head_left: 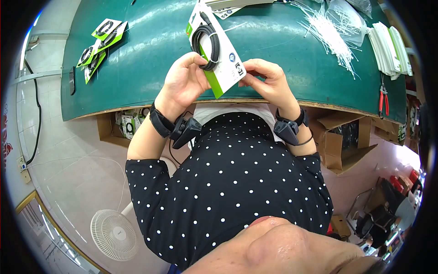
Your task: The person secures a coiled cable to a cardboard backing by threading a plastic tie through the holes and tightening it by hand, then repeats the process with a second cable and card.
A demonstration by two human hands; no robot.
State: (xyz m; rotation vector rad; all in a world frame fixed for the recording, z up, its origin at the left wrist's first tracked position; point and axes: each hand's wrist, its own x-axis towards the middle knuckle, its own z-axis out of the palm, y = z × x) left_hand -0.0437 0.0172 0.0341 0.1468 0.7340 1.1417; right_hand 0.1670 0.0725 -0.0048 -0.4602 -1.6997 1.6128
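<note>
A white and green packaging card (pixel 230 68) is held up in front of me, tilted, over the near part of the table. A coiled black braided cable (pixel 197 43) lies against its face, bound by white cable ties. My left hand (pixel 185 80) grips the card's left side, its thumb against the bottom of the coil and its other fingers partly behind the card. At the card's lower right edge, my right hand (pixel 268 82) has thumb and forefinger pinched together; those fingertips are partly hidden. A thin white cable tie end (pixel 236 26) sticks out beyond the card.
Several carded cables (pixel 98 48) lie at the left of the green table (pixel 150 59). Loose white cable ties (pixel 331 36), stacked cards (pixel 385 50) and red-handled cutters (pixel 383 101) are at the right. Below stand cardboard boxes (pixel 331 148) and a fan (pixel 114 233).
</note>
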